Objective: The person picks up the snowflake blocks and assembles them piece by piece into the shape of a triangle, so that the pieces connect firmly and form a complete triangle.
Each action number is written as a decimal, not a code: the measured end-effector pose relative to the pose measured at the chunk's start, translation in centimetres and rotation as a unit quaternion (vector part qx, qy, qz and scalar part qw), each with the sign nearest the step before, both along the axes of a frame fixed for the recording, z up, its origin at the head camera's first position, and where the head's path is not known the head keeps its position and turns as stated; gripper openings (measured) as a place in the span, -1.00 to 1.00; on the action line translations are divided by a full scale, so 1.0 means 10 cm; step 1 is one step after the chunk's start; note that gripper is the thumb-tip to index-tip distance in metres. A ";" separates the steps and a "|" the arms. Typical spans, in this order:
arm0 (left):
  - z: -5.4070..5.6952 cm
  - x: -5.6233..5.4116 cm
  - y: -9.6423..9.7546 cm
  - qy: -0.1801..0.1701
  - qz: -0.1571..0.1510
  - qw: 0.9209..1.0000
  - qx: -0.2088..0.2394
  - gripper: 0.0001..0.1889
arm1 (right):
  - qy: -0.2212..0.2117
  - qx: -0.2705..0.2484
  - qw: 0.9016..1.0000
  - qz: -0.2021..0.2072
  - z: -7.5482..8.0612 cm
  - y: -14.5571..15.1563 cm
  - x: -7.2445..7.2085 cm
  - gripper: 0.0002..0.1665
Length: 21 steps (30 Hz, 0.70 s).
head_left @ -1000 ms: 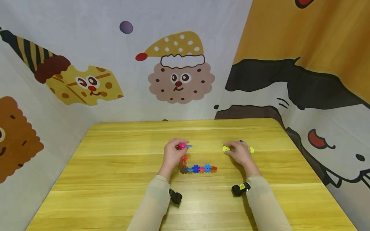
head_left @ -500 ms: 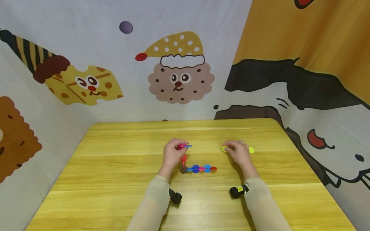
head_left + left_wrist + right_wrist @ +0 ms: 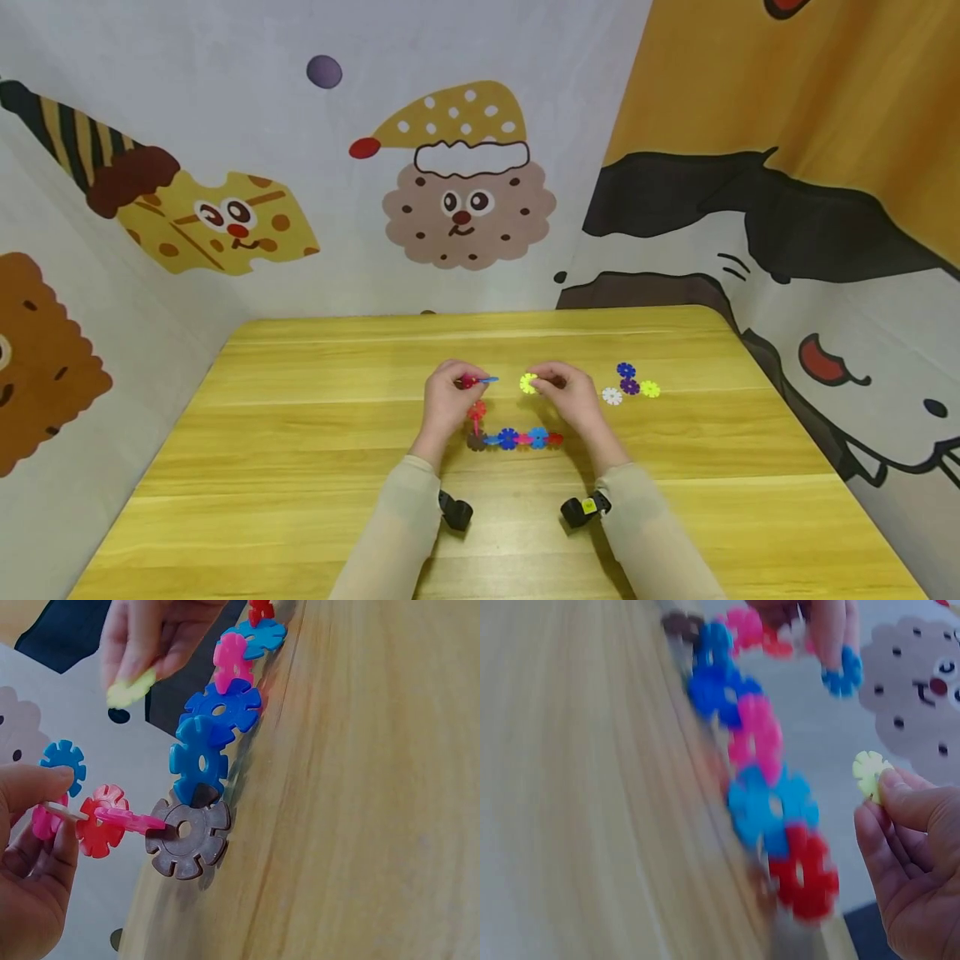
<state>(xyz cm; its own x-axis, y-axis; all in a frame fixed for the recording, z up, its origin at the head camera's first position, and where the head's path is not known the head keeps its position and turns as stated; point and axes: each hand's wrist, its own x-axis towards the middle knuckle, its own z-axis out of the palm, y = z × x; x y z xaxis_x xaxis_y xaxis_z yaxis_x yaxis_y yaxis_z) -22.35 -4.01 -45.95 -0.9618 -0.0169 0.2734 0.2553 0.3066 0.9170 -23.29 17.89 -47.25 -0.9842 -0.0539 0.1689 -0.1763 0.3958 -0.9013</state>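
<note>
My left hand (image 3: 447,404) pinches one arm of an L-shaped chain of slotted plastic snowflake discs. Thumb and fingers grip near a white disc (image 3: 66,812) and a pink one, and a blue disc (image 3: 63,766) sticks out past the thumb. From there the chain runs through a red disc (image 3: 103,822) and a pink one to the brown corner disc (image 3: 187,832). Its other arm lies along the table, ending in a red disc (image 3: 805,876). To the right, my right hand (image 3: 576,406) pinches a yellow snowflake disc (image 3: 528,383) by its edge, apart from the chain.
Several loose discs lie at the right on the wooden table (image 3: 300,467): a blue one (image 3: 626,370), a purple one (image 3: 630,387), a white one (image 3: 612,397) and a yellow one (image 3: 650,389). A printed curtain (image 3: 315,283) hangs behind the table's far edge.
My right hand has moved left toward my left hand, carrying the yellow disc away from the loose discs and uncovering them. My left hand has stayed nearly still with the chain.
</note>
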 end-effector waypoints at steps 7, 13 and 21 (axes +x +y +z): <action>0.01 0.01 0.00 0.014 0.006 1.000 0.004 -0.94 | -0.004 -0.050 0.998 0.025 0.04 -0.28 -0.01 -0.83; 0.02 0.01 0.01 0.012 0.009 1.000 0.015 -0.92 | -0.003 -0.060 0.998 0.022 0.05 -0.35 -0.02 -0.83; 0.04 0.01 0.02 0.011 0.011 1.000 0.013 -0.92 | -0.005 -0.066 0.997 0.030 0.06 -0.34 -0.03 -0.82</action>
<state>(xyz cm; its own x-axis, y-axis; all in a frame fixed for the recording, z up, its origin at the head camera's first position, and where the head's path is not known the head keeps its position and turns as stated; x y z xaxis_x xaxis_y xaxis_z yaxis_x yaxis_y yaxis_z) -22.27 -3.85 -45.60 -0.9545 -0.0459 0.2946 0.2696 0.2886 0.9187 -23.57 14.51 -46.61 -0.9815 -0.0917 0.1681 -0.1867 0.2632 -0.9465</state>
